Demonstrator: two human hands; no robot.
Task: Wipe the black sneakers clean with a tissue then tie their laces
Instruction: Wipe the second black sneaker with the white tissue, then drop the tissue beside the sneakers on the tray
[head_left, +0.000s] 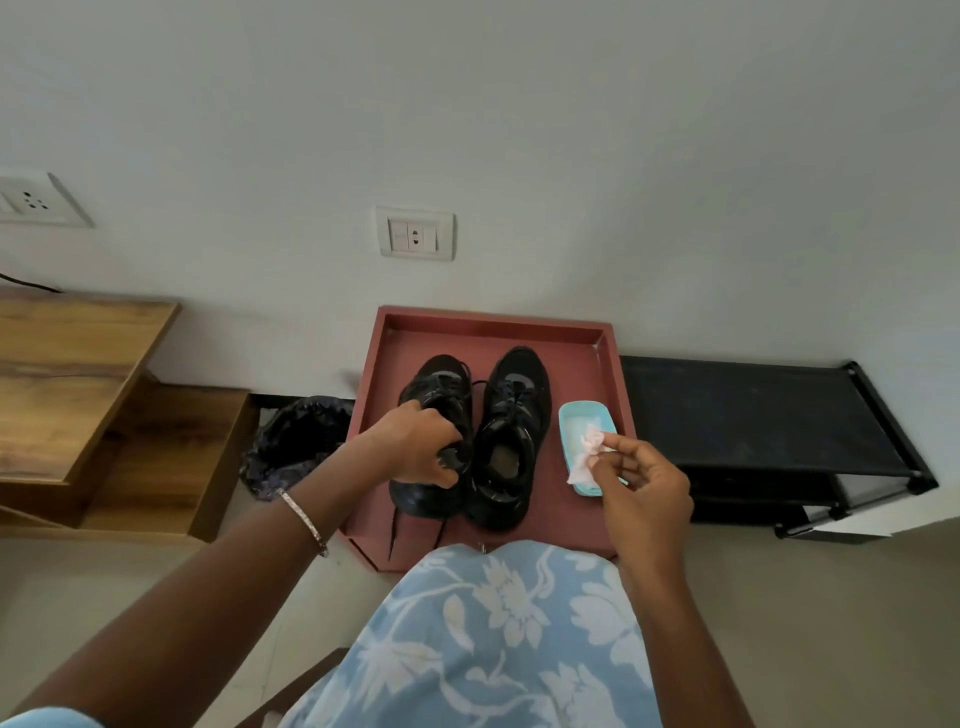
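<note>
Head view: two sneakers stand side by side on a tray (493, 325). The left grip (415, 447) clasps the left sneaker (441, 382) at its collar, probably to steady it for wiping. The right sneaker (514, 410) waits untouched. The right grip (641, 483) pinches the tissue (586, 452) over a dish (577, 415).

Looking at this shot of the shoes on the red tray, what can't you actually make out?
All in the head view:
- The left sneaker's opening: the left hand gripping it covers it.
- What the blue dish holds: the tissue and the right hand hide part of it.
- The tray's near edge: hidden behind the floral clothing.
- Dirt on the right sneaker: too dark to tell.
</note>
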